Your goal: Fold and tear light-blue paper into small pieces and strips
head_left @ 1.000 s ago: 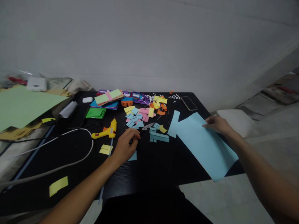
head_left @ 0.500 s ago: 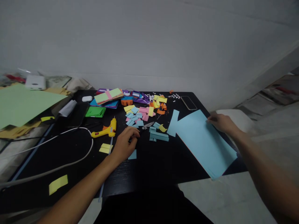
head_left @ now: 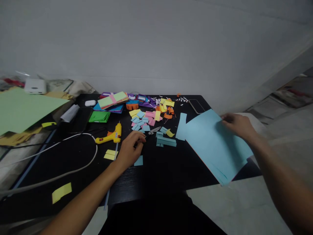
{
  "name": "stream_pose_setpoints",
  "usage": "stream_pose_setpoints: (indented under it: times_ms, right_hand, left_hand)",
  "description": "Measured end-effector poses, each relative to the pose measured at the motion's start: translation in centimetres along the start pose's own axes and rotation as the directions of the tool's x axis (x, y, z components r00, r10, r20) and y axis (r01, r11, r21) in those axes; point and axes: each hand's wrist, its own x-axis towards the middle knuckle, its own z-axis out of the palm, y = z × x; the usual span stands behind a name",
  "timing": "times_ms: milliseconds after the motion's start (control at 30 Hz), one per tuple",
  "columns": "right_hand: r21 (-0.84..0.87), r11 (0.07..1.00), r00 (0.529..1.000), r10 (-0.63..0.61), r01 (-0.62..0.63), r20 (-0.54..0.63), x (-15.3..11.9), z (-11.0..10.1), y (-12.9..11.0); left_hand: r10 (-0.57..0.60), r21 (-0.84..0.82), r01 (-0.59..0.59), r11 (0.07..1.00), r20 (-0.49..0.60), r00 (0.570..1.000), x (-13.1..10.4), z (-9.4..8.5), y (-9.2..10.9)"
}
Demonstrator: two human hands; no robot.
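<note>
Light blue sheets (head_left: 212,143) lie in a stack on the right of the black table (head_left: 161,176). My right hand (head_left: 236,124) pinches the upper right edge of the top sheet, which is slightly lifted and shaded. My left hand (head_left: 130,147) rests on the table with curled fingers, by the handles of the scissors (head_left: 154,130); whatever its fingers hold is hidden. Just below it lies a small blue square (head_left: 139,161). A blue strip (head_left: 181,126) touches the left side of the sheets. Folded blue pieces (head_left: 166,141) sit between that strip and my left hand.
A yellow glue gun (head_left: 113,134) lies left of my left hand, with a white cable (head_left: 95,153) beyond it. Small blue, pink, yellow and orange papers (head_left: 150,117) are heaped at the back centre. A phone (head_left: 196,106) is at the back right; green papers (head_left: 99,116) lie back left.
My right hand has moved slightly right and up, and the top blue sheet has shifted with it towards the back right. My left hand has stayed nearly still.
</note>
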Motion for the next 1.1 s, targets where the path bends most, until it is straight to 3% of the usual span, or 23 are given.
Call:
stream_pose_setpoints:
  times_ms: [167, 367, 500, 600, 700, 800, 900, 967, 1067, 1100]
  right_hand:
    - [0.264, 0.962, 0.977, 0.115, -0.066, -0.177, -0.6, -0.3, 0.0]
    - [0.494, 0.869, 0.876, 0.226, 0.016, -0.427, -0.8, -0.9, -0.9]
    - [0.54, 0.822, 0.769, 0.226, 0.178, -0.598, -1.0, -2.6, -2.9]
    - [0.532, 0.766, 0.683, 0.171, 0.361, -0.71, -1.7, -4.1, -5.4]
    - [0.503, 0.655, 0.647, 0.027, 0.564, -0.762, -2.6, -5.3, -8.3]
    - [0.54, 0.472, 0.679, -0.19, 0.696, -0.709, -3.6, -6.2, -11.5]
    - [0.704, 0.315, 0.766, -0.366, 0.637, -0.528, -4.1, -6.8, -14.8]
    - [0.837, 0.189, 0.798, -0.463, 0.514, -0.385, -3.9, -7.1, -16.8]
    - [0.974, 0.027, 0.799, -0.576, 0.226, -0.17, -3.4, -7.0, -19.5]
    - [0.984, -0.005, 0.802, -0.578, 0.181, -0.15, -3.2, -6.7, -20.1]
  left_hand:
    - [0.007, 0.002, -0.007, 1.0, -0.002, 1.0, 0.0, -0.1, 0.0]
    - [0.008, -0.018, -0.008, 1.0, -0.007, 1.0, 0.2, -0.1, 0.1]
    - [-0.034, -0.061, 0.033, 0.998, -0.004, 0.999, 0.2, -0.2, 0.3]
    - [-0.184, -0.166, 0.184, 0.969, 0.015, 0.983, 0.4, -0.3, 0.5]
    - [-0.331, -0.349, 0.327, 0.878, 0.05, 0.942, 0.8, -0.7, 0.8]
    - [-0.359, -0.489, 0.378, 0.786, 0.137, 0.923, 1.3, -1.1, 1.2]
    - [-0.347, -0.569, 0.447, 0.69, 0.282, 0.894, 1.6, -1.3, 1.3]
    - [-0.329, -0.647, 0.501, 0.575, 0.377, 0.866, 1.6, -1.1, 1.2]
    - [-0.31, -0.728, 0.566, 0.387, 0.476, 0.823, 1.4, -0.4, 1.0]
    - [-0.324, -0.734, 0.586, 0.343, 0.493, 0.807, 1.2, -0.2, 0.9]
